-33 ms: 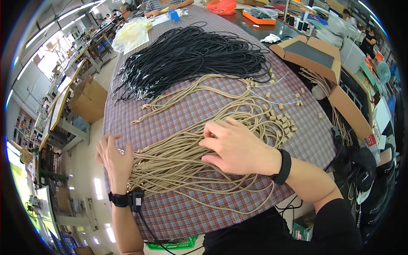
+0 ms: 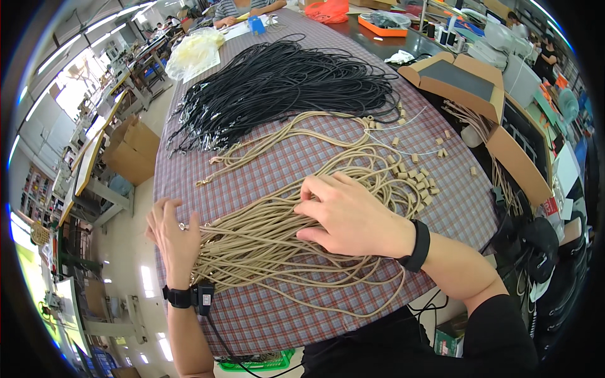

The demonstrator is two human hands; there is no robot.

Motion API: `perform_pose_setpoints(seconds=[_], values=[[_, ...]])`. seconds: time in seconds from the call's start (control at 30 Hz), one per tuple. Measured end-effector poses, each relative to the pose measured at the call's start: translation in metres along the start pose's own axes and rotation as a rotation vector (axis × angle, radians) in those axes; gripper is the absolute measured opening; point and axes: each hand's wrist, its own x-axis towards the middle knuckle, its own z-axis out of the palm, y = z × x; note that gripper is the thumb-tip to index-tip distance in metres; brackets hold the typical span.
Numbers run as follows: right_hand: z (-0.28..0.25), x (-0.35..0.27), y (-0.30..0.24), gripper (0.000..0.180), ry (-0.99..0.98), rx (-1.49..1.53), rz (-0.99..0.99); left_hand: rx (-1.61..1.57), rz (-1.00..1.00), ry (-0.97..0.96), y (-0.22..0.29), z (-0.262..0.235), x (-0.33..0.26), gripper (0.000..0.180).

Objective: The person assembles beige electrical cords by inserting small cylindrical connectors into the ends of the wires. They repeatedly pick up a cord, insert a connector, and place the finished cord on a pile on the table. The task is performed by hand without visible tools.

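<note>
A large bundle of beige cords (image 2: pixel 252 255) with metal clasps at the left ends lies across the near part of the table. My left hand (image 2: pixel 173 242) is held at those ends, fingers and thumb apart; beside its thumb a small metal clasp (image 2: pixel 183 225) shows at the tip of one cord. Over the bundle's middle, my right hand (image 2: pixel 346 217) has its fingers curled down around beige cord, its grip partly hidden. Several small beige cylindrical pieces (image 2: pixel 419 179) sit by the looped right ends. A smaller group of beige cords (image 2: pixel 277 135) lies farther off.
A big heap of black cords (image 2: pixel 283 88) covers the table's far half. The checked tablecloth (image 2: pixel 252 315) shows around the bundles. An opened cardboard box (image 2: pixel 517 157) stands at the right, a plastic bag (image 2: pixel 196 50) at the far left. Another person's hand (image 2: pixel 225 22) is at the far end.
My left hand has shifted slightly right, and the clasp beside its thumb shows more clearly. My right hand has hardly moved, staying on the bundle.
</note>
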Motion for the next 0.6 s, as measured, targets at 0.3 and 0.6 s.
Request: perform_pose_setpoints(seconds=[0.3, 0.6], values=[[-0.040, 0.001, 0.072, 0.024, 0.177, -0.225, 0.506, -0.252, 0.042, -0.225, -0.015, 0.010, 0.003, 0.051], [-0.070, -0.034, 0.157, 0.029, 0.068, -0.287, 0.848, -0.408, 0.147, -0.356, 0.014, 0.017, 0.069, 0.050]])
